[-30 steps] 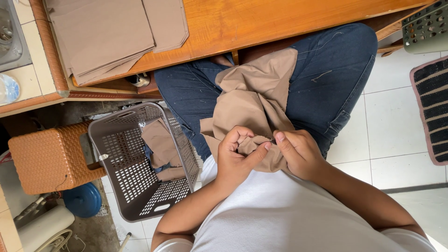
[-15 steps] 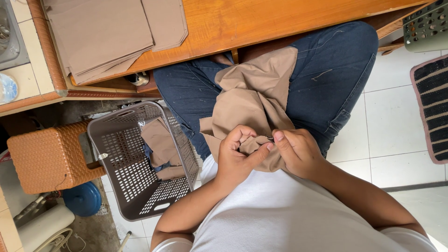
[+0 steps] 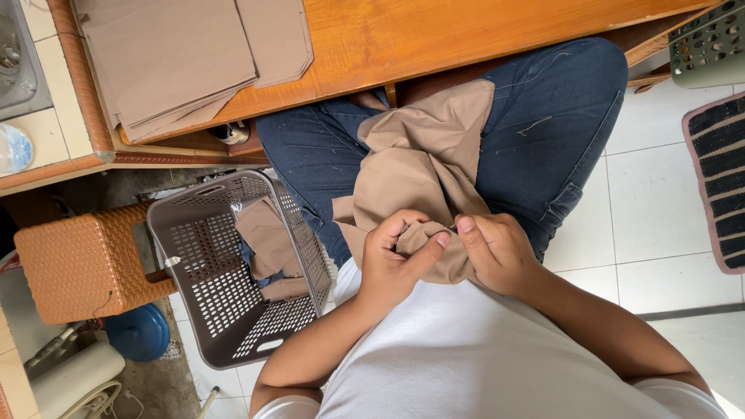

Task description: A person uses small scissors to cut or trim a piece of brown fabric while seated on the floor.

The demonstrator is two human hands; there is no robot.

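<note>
A crumpled tan piece of fabric [image 3: 423, 167] lies across my lap, over blue jeans [image 3: 555, 132]. My left hand [image 3: 392, 260] pinches its near edge between thumb and fingers. My right hand [image 3: 497, 248] grips the same edge right beside it, thumb pressed against the cloth. The two hands almost touch, close to my white shirt.
A grey perforated plastic basket [image 3: 198, 287] stands on the floor at my left with tan cloth pieces inside. Flat tan fabric pieces [image 3: 178, 58] are stacked on the wooden table [image 3: 434, 39] ahead. An orange woven stool [image 3: 81, 260] sits far left; a dark mat [image 3: 718, 186] lies right.
</note>
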